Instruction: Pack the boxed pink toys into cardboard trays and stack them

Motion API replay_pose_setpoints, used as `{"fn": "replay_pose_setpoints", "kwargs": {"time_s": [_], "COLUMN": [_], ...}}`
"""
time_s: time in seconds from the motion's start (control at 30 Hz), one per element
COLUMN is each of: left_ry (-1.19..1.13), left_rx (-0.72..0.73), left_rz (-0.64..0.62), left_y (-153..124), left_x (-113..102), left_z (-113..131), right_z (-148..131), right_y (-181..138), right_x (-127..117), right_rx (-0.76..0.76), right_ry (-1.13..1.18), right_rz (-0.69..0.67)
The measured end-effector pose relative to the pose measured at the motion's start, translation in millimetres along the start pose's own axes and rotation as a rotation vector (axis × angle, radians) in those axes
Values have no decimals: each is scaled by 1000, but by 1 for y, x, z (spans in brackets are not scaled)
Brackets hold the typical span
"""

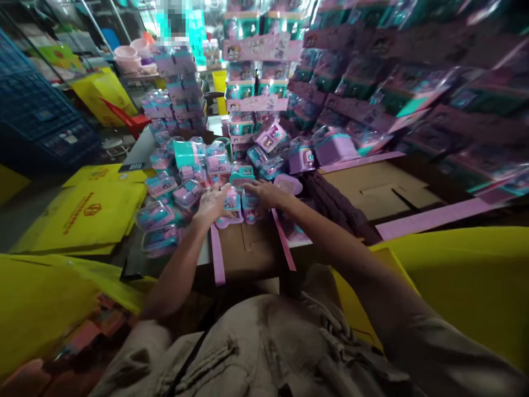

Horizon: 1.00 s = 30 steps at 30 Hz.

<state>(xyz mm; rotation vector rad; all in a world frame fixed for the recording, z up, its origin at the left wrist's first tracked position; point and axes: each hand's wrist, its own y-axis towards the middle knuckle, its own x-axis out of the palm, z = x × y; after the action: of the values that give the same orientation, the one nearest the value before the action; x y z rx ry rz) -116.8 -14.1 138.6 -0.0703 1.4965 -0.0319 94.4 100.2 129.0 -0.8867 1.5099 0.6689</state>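
Two small clear plastic toy boxes with pink and teal contents stand side by side at the far end of a brown cardboard tray with pink side strips [217,256]. My left hand [210,204] grips the left toy box [233,212], its thumb and fingers curved around the outer side. My right hand [266,194] is closed over the right toy box [250,212], fingers bent across its top. Just beyond both hands sits a teal-topped toy box [242,173]. A loose pile of similar boxes [188,160] spreads behind and left of my left hand.
Tall stacks of packed toy boxes [258,71] rise at the back and right. To the right lies a larger cardboard tray [380,184]. Yellow folded sheets [91,207] lie at left, near blue crates [37,105] and a red chair [128,118].
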Motion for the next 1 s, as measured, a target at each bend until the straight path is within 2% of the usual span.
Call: {"fn": "replay_pose_setpoints", "kwargs": {"time_s": [0.07, 0.13, 0.23, 0.27, 0.3, 0.37, 0.43, 0.5, 0.6, 0.67, 0.73, 0.83, 0.93, 1.0], "left_ry": [43, 79, 102, 105, 106, 92, 54, 20, 84, 116, 74, -19, -54, -49], "left_rx": [2, 24, 37, 38, 39, 67, 168, 322, 462, 473, 464, 462, 475, 468], "left_rz": [-9, 13, 29, 20, 9, 24, 106, 161, 70, 18, 28, 56, 73, 78], "left_y": [9, 9, 2, 1, 0, 5, 16, 32, 52, 59, 59, 53, 46, 42], "left_x": [2, 6, 8, 7, 4, -5, -13, -17, -10, -4, 2, 3, 1, -1], "left_z": [-2, -7, -19, -24, -27, -27, -14, 12, 51, 61, 54, 27, 8, 4], "right_z": [1, -6, -30, -41, -52, -72, -85, -87, -78, -71, -66, -63, -63, -63], "right_y": [-7, -19, -53, -67, -79, -98, -106, -105, -98, -94, -91, -85, -80, -79], "right_x": [2, 4, 12, 18, 25, 41, 55, 66, 73, 73, 71, 70, 74, 77], "right_rx": [1, 31, 228, 316, 396, 522, 609, 662, 702, 732, 750, 730, 725, 728], "right_ry": [10, 9, 31, 48, 69, 124, 188, 240, 289, 344, 424, 508, 513, 479], "right_rz": [24, 104, 309, 338, 312, 166, 34, -7, 30, 75, 107, 121, 104, 73]}}
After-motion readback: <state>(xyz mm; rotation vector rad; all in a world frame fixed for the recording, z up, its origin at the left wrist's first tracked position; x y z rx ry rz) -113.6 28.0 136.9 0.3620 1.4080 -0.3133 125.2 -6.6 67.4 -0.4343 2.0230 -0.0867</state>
